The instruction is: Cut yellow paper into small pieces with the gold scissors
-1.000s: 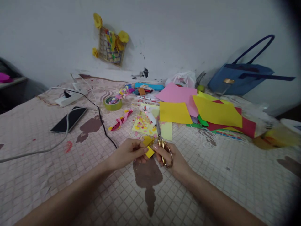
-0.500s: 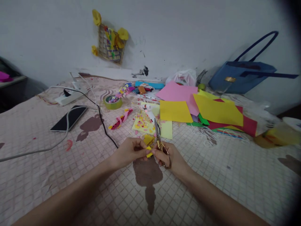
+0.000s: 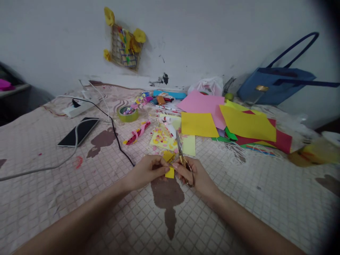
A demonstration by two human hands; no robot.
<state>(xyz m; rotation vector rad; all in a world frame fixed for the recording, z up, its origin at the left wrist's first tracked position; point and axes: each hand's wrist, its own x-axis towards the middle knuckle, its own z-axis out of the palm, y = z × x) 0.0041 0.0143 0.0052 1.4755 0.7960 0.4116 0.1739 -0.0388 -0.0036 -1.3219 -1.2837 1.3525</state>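
Observation:
My left hand (image 3: 150,171) is closed, pinching a small yellow paper piece (image 3: 170,173) between thumb and fingers. The scissors (image 3: 180,148) are in my right hand (image 3: 195,175), blades pointing away from me and their handles around my fingers. My right thumb and fingertips come close to the upper edge of the yellow piece; whether they touch it I cannot tell. Just beyond my fingers lie more yellow paper cuttings (image 3: 168,156). A white glue gun (image 3: 168,125) rests past the scissor tips, on pale yellow paper (image 3: 189,145) strewn with small pink and yellow bits.
Yellow sheets (image 3: 199,124), pink paper (image 3: 200,102) and white string (image 3: 235,152) spread to the right. A blue bag (image 3: 276,85) stands behind. On the left are a phone (image 3: 79,132), a power strip (image 3: 79,108), cables and a green tape roll (image 3: 128,115).
The yellow piece has turned and now shows a flat, squarish face below my fingertips. My right fingers have shifted slightly up along it, and the scissors have tilted a little.

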